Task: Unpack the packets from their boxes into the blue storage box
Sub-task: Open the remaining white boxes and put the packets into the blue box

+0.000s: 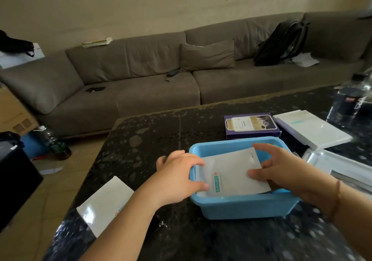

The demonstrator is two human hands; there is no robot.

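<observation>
A flat white packet [233,172], smooth and shiny, lies across the top of the blue plastic storage box [241,206] on the dark speckled stone table [145,140]. The left hand [177,176] pinches its left edge, and the right hand [281,166] pinches its right edge. A purple box [251,125] and a white box [312,128] lie flat behind.
</observation>
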